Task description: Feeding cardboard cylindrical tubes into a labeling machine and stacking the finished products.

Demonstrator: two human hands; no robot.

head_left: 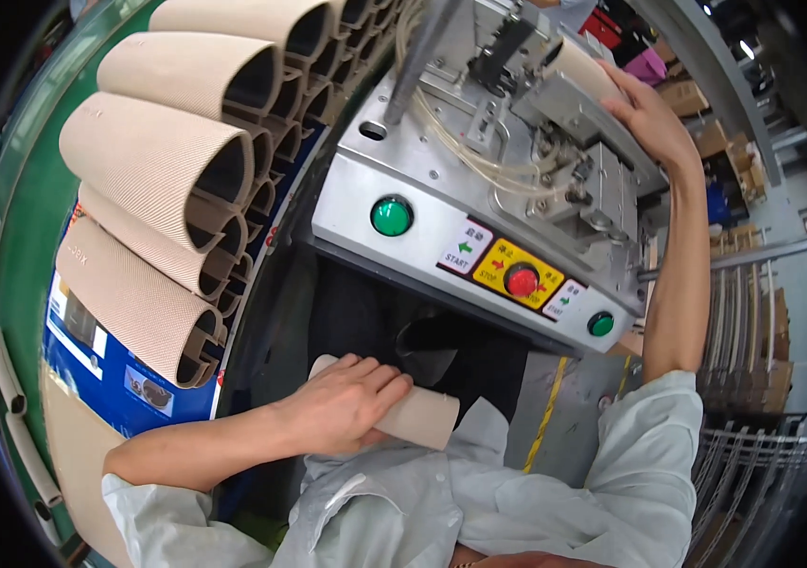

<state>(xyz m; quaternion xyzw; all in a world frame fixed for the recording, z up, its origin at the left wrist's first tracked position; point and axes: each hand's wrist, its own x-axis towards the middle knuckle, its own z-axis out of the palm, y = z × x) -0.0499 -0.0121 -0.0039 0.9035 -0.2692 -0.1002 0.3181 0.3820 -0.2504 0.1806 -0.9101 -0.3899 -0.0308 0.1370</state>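
Note:
My left hand (351,402) is wrapped over a beige hollow shell (425,417) with a finely textured surface, held low in front of my body. Far off to the right, my right hand (654,118) grips the near end of another beige shell (581,68), which sits in the metal fixture of a bench machine (403,156). The fingertips of that hand are partly hidden behind the shell and the fixture. On the machine's front panel are a green button (391,216) at the left, a red stop button (522,279) and a second green button (601,324).
Stacked beige shells (152,161) lie on a blue printed board (119,364) at the left, over a green surface (20,275). Clear hoses (465,142) run across the machine. At the right stand racks (744,322) and cardboard boxes (682,97). Yellow tape (545,417) marks the floor.

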